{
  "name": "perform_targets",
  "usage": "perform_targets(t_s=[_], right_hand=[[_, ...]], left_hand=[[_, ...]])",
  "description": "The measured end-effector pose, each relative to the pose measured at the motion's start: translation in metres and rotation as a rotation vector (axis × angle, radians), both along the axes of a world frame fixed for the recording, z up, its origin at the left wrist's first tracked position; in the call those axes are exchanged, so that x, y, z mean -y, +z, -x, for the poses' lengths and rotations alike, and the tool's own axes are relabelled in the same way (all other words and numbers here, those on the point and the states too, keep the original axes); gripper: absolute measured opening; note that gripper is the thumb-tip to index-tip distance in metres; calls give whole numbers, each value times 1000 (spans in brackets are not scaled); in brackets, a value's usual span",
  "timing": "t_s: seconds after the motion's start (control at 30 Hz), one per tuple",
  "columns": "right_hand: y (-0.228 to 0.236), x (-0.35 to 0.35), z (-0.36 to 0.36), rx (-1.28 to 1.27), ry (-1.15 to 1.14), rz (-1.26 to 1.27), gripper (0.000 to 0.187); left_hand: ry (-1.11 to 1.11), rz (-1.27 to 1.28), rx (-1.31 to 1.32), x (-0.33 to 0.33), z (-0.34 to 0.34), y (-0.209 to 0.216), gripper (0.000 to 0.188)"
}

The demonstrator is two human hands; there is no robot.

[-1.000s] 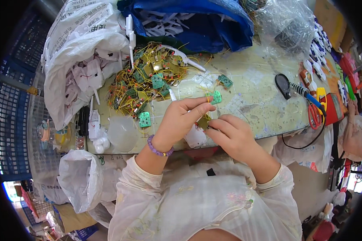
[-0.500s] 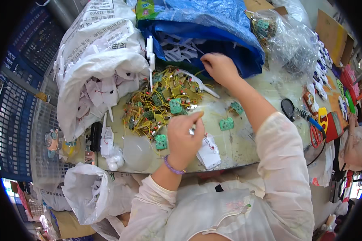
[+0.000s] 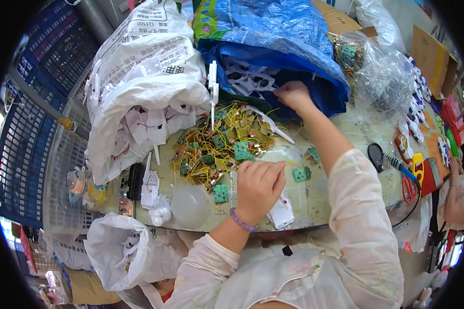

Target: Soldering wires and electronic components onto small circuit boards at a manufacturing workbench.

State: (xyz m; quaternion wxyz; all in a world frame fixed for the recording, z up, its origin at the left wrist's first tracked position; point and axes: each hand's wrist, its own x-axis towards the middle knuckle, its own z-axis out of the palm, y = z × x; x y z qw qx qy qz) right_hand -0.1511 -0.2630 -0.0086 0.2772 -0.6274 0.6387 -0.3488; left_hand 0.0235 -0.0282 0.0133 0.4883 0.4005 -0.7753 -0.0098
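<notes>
My right hand [image 3: 295, 98] reaches into the mouth of a blue woven bag [image 3: 273, 26], its fingertips pinched on a white plastic part [image 3: 263, 81]. More white parts lie around it inside. My left hand [image 3: 262, 188] is closed above the table's near edge; its fingers hide whatever it may hold. Just beneath that hand lies a white plastic housing [image 3: 281, 212] with a red wire. Left of the hand spreads a heap of green circuit boards with yellow wires [image 3: 216, 144]. One loose green board [image 3: 301, 174] lies to its right.
A white woven sack [image 3: 139, 87] full of white housings stands at the left. A clear round lid [image 3: 191, 206] and a black object [image 3: 135, 181] sit near the front edge. At right are a black ring-shaped tool [image 3: 376, 157], red-handled scissors [image 3: 410, 190] and clear plastic bags [image 3: 384, 72].
The whole view has shifted, with things now lower and further right. My right hand stays at the blue bag, and white parts now show against its fingertips. My left hand remains closed.
</notes>
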Motion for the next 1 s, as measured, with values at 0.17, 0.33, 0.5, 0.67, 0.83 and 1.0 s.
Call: perform_targets(t_s=[0.17, 0.33, 0.5, 0.67, 0.83, 1.0], right_hand=[[43, -90, 31, 51, -64, 95, 22], [63, -162, 80, 548, -77, 210, 20], [64, -200, 99, 1118, 7, 173, 18], [40, -217, 115, 745, -55, -155, 20], [21, -215, 98, 537, -100, -82, 20], [23, -211, 80, 596, -168, 361, 22]], left_hand=[[35, 29, -31, -2, -2, 1, 19], [37, 1, -131, 0, 3, -6, 11], [-13, -402, -491, -1, -3, -15, 15], [-160, -526, -513, -13, 3, 2, 14], [-127, -491, -386, -24, 2, 0, 14], [-91, -473, -332, -30, -3, -1, 13]])
